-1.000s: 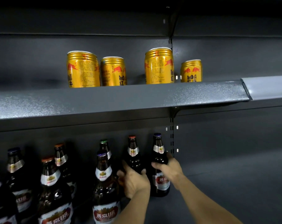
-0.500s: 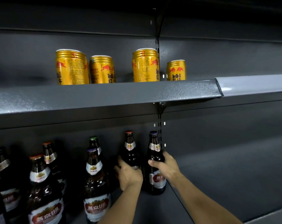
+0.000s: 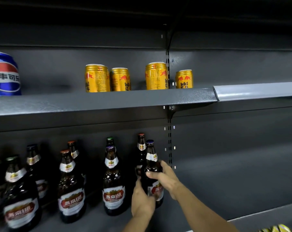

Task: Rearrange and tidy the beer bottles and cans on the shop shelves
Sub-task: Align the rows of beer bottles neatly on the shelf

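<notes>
The blue-capped bottle (image 3: 151, 171) stands upright on the lower shelf (image 3: 209, 190), its long axis vertical, just left of the slotted upright (image 3: 169, 148) in the back panel. Both hands are on it. The right hand (image 3: 165, 177) wraps the shoulder from the upright's side, fingers curled round the glass. The left hand (image 3: 142, 200) grips lower down, at label height, from the side away from the upright. A red-capped bottle (image 3: 141, 148) stands right behind it, nearly touching, so I'd judge any shift has to come forward or sideways, kept vertical. Gold cans (image 3: 156, 76) sit above, on the upper shelf (image 3: 108, 101).
</notes>
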`<state>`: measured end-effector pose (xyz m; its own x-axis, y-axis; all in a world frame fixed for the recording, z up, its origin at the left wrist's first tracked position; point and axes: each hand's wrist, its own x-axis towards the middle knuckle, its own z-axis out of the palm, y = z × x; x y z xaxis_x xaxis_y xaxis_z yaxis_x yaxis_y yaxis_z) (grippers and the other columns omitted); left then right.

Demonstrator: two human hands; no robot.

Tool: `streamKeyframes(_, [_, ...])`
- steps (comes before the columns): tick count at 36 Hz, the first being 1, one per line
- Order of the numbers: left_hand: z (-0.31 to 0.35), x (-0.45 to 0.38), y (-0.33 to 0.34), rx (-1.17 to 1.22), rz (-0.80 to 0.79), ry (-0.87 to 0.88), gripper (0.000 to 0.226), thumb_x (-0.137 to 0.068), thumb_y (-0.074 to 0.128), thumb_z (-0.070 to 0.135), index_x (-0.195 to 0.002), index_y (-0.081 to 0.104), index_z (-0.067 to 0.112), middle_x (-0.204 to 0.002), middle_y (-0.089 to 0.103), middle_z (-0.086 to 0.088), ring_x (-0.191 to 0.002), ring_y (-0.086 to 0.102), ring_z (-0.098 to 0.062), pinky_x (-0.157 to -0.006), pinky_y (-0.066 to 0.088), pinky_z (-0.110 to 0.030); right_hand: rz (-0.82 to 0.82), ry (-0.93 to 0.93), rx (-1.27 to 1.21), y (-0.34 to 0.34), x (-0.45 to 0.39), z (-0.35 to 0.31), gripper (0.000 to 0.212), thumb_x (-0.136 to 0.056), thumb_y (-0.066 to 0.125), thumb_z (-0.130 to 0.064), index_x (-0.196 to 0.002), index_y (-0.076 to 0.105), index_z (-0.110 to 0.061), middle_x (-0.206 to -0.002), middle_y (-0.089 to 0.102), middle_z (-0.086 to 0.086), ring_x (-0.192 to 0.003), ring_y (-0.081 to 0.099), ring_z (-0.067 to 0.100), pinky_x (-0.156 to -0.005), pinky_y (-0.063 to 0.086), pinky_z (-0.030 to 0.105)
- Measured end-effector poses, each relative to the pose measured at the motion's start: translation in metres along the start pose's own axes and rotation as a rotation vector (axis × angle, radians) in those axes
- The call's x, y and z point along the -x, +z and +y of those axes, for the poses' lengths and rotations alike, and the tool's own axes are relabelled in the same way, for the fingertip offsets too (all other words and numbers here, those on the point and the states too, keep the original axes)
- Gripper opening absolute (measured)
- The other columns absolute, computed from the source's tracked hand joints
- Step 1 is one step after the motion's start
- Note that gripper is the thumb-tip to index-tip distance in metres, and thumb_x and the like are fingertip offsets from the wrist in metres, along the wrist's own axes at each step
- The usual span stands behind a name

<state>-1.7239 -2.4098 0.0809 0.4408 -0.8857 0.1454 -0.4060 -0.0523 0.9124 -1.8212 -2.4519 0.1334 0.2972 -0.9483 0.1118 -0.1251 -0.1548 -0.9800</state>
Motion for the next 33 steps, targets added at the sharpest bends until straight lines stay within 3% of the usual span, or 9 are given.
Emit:
streamKeyframes(7, [-0.005, 0.002, -0.005, -0.008, 0.056, 0.024, 0.078, -0.079, 0.074, 0.015, -0.144, 0.033, 0.024, -0.126, 0.058, -0.001, -0.114, 0.057, -0.018, -0.094, 0.046, -0.028, -0.097, 0.032, -0.009, -0.004, 0.007, -0.006, 0.032, -0.089, 0.067, -0.029, -0.116, 0.051, -0.024, -0.116, 0.06, -0.006, -0.1, 0.057, 0.004, -0.081, 0.044, 0.024])
streamKeyframes(10, [-0.01, 0.0, -0.006, 0.019, 0.019, 0.057, 0.084, -0.073, 0.079, 0.013, -0.143, 0.034, 0.022, -0.126, 0.057, -0.001, -0.114, 0.057, -0.017, -0.096, 0.044, -0.026, 0.002, 0.068, -0.099, -0.022, 0.007, 0.0, 0.025, -0.095, 0.057, -0.038, -0.116, 0.05, -0.026, -0.123, 0.054, -0.003, -0.113, 0.051, 0.015, -0.097, 0.042, 0.034])
streamKeyframes(13, [-0.017, -0.002, -0.008, 0.042, -0.044, 0.064, 0.097, -0.067, 0.084, 0.009, -0.146, 0.028, 0.021, -0.131, 0.052, -0.003, -0.117, 0.053, -0.016, -0.094, 0.04, -0.021, 0.081, 0.084, -0.088, -0.032, 0.006, 0.006, 0.018, -0.099, 0.052, -0.028, -0.113, 0.058, -0.019, -0.123, 0.059, 0.011, -0.099, 0.054, 0.019, -0.083, 0.046, 0.029])
streamKeyframes(15, [-0.023, -0.003, -0.008, 0.042, -0.066, 0.054, 0.101, -0.065, 0.084, 0.009, -0.146, 0.026, 0.02, -0.129, 0.052, -0.003, -0.115, 0.053, -0.016, -0.093, 0.041, -0.021, 0.044, 0.093, -0.039, -0.033, 0.007, 0.007, 0.03, -0.098, 0.052, -0.02, -0.128, 0.053, -0.014, -0.121, 0.059, 0.008, -0.099, 0.056, 0.019, -0.081, 0.047, 0.027])
streamKeyframes(21, [-0.029, -0.011, -0.009, -0.004, -0.064, 0.066, 0.09, -0.06, 0.09, 0.031, -0.135, 0.042, 0.019, -0.119, 0.057, 0.001, -0.108, 0.056, -0.014, -0.093, 0.046, -0.026, -0.163, 0.144, 0.148, -0.024, 0.011, 0.013, 0.086, -0.085, 0.065, -0.005, -0.153, 0.016, -0.022, -0.155, 0.029, 0.002, -0.138, 0.034, 0.021, -0.105, 0.036, 0.034])
streamKeyframes(24, [-0.028, -0.016, -0.011, -0.034, -0.052, 0.075, 0.089, -0.059, 0.09, 0.034, -0.134, 0.044, 0.018, -0.119, 0.055, -0.001, -0.109, 0.056, -0.016, -0.096, 0.046, -0.029, -0.153, 0.109, 0.178, -0.017, 0.007, 0.021, 0.076, -0.081, 0.071, -0.006, -0.144, 0.035, -0.027, -0.14, 0.049, -0.005, -0.126, 0.047, 0.014, -0.104, 0.04, 0.032])
streamKeyframes(27, [-0.03, -0.022, -0.012, -0.043, -0.076, 0.08, 0.092, -0.06, 0.089, 0.032, -0.138, 0.044, 0.017, -0.119, 0.06, 0.001, -0.109, 0.057, -0.014, -0.096, 0.046, -0.027, -0.085, 0.038, 0.199, -0.01, 0.003, 0.026, 0.046, -0.08, 0.072, -0.006, -0.12, 0.056, -0.021, -0.111, 0.065, -0.009, -0.104, 0.06, 0.007, -0.086, 0.047, 0.018])
streamKeyframes(30, [-0.03, -0.028, -0.013, -0.029, -0.104, 0.07, 0.087, -0.065, 0.087, 0.023, -0.139, 0.042, 0.019, -0.111, 0.064, 0.005, -0.102, 0.06, -0.01, -0.088, 0.045, -0.02, 0.03, -0.032, 0.289, -0.003, 0.0, 0.028, 0.039, -0.075, 0.078, -0.012, -0.108, 0.057, -0.017, -0.098, 0.065, -0.012, -0.09, 0.059, -0.001, -0.071, 0.044, 0.009])
streamKeyframes(33, [-0.029, -0.029, -0.015, -0.014, -0.122, 0.064, 0.073, -0.07, 0.084, 0.018, -0.13, 0.042, 0.021, -0.099, 0.063, 0.009, -0.091, 0.06, -0.006, -0.079, 0.044, -0.018, 0.102, -0.052, 0.361, 0.001, -0.001, 0.029, 0.038, -0.075, 0.08, -0.018, -0.102, 0.053, -0.018, -0.093, 0.063, -0.013, -0.087, 0.061, 0.004, -0.077, 0.048, 0.017])
